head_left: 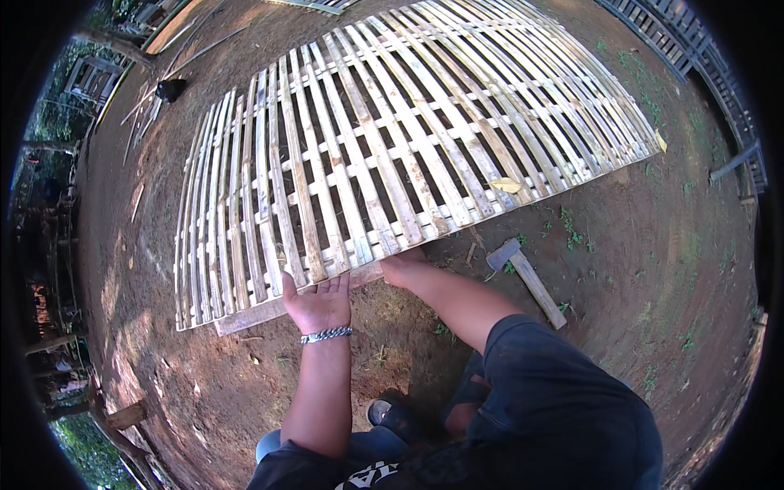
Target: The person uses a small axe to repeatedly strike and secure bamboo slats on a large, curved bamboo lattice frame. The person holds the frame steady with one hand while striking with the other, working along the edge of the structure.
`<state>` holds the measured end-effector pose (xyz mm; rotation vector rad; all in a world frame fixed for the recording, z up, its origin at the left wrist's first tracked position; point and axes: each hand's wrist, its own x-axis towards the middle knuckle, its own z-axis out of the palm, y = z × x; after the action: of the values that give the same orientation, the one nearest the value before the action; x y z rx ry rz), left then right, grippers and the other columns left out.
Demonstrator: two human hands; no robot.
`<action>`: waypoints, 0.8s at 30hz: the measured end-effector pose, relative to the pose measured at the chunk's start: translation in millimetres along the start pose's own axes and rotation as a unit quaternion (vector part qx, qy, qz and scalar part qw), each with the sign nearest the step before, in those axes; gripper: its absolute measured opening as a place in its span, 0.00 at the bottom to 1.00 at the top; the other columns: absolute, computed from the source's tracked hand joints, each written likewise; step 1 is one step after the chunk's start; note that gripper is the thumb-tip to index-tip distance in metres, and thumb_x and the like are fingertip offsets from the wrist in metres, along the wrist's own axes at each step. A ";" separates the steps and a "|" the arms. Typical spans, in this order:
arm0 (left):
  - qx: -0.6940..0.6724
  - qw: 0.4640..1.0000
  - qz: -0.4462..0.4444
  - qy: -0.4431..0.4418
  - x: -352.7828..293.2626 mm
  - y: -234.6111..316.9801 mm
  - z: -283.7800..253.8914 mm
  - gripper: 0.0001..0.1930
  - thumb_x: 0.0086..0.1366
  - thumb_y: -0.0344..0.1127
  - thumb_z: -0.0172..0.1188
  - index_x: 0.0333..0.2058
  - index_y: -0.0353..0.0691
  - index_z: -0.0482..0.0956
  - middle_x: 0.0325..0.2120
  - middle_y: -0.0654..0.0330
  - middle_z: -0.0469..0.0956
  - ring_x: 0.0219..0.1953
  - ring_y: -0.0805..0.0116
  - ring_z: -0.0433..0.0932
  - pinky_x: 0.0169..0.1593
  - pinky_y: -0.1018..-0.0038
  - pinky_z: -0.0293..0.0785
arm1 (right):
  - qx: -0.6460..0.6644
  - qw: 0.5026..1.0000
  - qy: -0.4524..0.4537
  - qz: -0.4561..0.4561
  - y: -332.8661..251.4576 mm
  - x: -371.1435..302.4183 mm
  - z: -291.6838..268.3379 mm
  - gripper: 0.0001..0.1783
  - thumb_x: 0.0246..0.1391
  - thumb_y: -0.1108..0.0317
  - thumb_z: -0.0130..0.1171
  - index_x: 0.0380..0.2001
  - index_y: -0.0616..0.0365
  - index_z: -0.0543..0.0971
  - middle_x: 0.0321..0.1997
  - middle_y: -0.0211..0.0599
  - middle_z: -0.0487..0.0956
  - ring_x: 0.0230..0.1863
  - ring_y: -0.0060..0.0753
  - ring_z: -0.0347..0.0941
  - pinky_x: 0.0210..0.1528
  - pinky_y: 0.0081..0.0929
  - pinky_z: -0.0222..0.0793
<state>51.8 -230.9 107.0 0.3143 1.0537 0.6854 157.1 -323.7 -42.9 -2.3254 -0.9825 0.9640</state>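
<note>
Head view looks down on a big bamboo lattice (392, 139) lying flat on bare reddish ground (653, 245), its pale slats crossed by thinner strips and reaching from the near edge far up the picture. Along that near edge runs a wooden plank (261, 312), partly under the slat ends.

Left hand (318, 304) lies palm up at the plank, the thumb standing off to the left, the fingers (336, 283) straight and close together, their tips slipped under the lattice edge. A metal chain bracelet (327, 335) sits on that wrist. Right hand (402, 263) reaches the same edge a little to the right; its fingers are tucked beneath the slats, so I cannot tell how they are set.

Right of the right forearm, apart from it, a hammer (523, 278) rests on the ground, grey head toward the lattice and wooden handle pointing down and right. A yellow leaf (506, 185) lies on the slats above it. Loose sticks (155, 90) lie at the upper left. More lattice work (702, 65) borders the far right. Below, a shoe (392, 414) shows between the person's arms.
</note>
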 end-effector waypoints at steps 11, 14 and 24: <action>0.007 1.000 0.015 0.015 -9.2 5.1 7.1 0.50 0.70 0.61 0.54 0.74 0.34 0.40 0.74 0.38 0.42 0.76 0.41 0.44 0.77 0.44 0.42 | -0.171 0.976 -0.126 0.048 103.6 -82.9 -123.1 0.37 0.53 0.54 0.65 0.66 0.52 0.70 0.65 0.48 0.76 0.68 0.50 0.71 0.72 0.46 0.61; 0.011 1.000 0.016 -0.008 -12.4 7.0 8.6 0.50 0.70 0.61 0.54 0.75 0.36 0.40 0.74 0.37 0.41 0.77 0.41 0.43 0.77 0.43 0.42 | -0.274 0.956 -0.060 0.080 181.2 -125.5 -187.7 0.35 0.50 0.58 0.67 0.62 0.52 0.73 0.60 0.44 0.80 0.66 0.48 0.72 0.77 0.53 0.49; 0.021 1.000 0.005 -0.019 -8.1 3.2 11.3 0.45 0.73 0.61 0.47 0.75 0.37 0.43 0.75 0.38 0.39 0.77 0.39 0.41 0.77 0.43 0.42 | -0.256 0.953 0.046 0.155 230.5 -141.7 -176.2 0.37 0.54 0.50 0.65 0.64 0.56 0.72 0.70 0.49 0.69 0.76 0.50 0.58 0.79 0.61 0.39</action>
<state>58.0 -232.8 119.7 0.3683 1.0327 0.6640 318.1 -601.2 -6.5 -3.0003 -0.9279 0.7643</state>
